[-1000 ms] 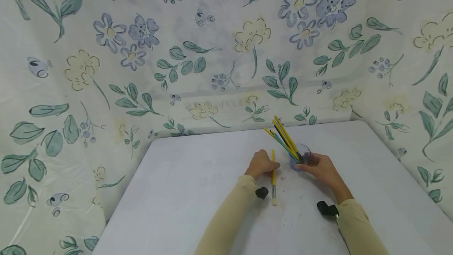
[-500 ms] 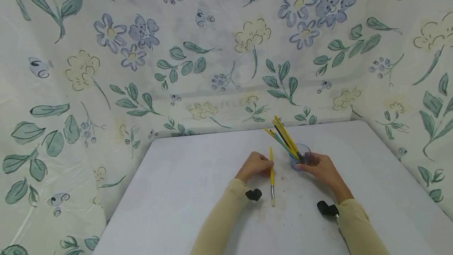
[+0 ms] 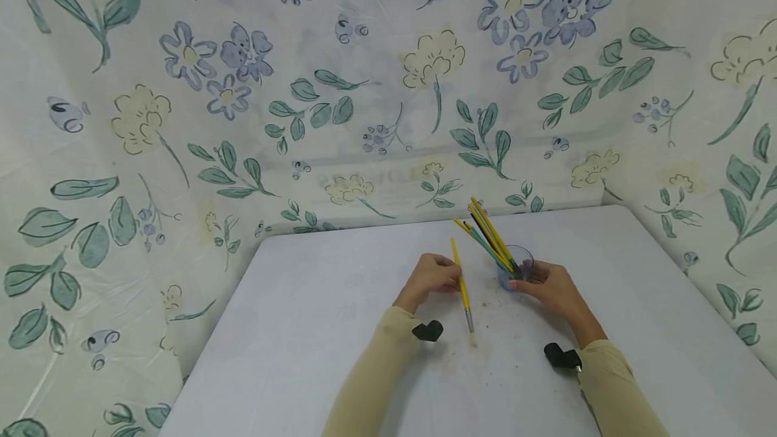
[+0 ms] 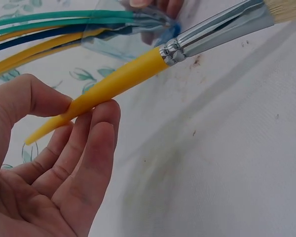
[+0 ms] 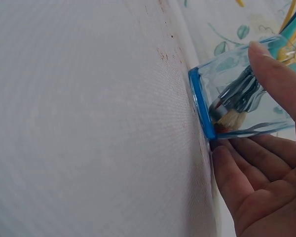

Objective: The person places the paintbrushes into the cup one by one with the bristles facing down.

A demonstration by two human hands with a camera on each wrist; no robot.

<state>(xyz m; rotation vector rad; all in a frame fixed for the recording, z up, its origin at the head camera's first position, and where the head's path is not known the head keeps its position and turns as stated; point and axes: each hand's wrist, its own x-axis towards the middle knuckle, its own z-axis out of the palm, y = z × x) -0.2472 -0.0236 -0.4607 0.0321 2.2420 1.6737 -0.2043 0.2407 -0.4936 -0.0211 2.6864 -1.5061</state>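
My left hand (image 3: 432,276) pinches a yellow-handled paintbrush (image 4: 123,78) between thumb and fingers near the handle's thin end. Its pale flat bristles (image 4: 286,9) point down toward the table in the head view, beyond a silver ferrule. My right hand (image 3: 549,288) grips a clear cup (image 5: 227,66) with a blue base, thumb on one side and fingers on the other. Several paintbrushes (image 3: 488,235) with yellow, green and dark handles lean left out of the cup, bristle ends down inside it. The held paintbrush is left of the cup, apart from it.
The white table (image 3: 315,329) carries small reddish-brown specks near the cup and in front of it. A floral sheet (image 3: 388,86) hangs behind the table's back edge and at its sides. Black wrist mounts (image 3: 561,357) sit at both sleeves.
My left hand has moved left and slightly away from me with the paintbrush, whose handle end now tilts left. My right hand and the cup have stayed in place.
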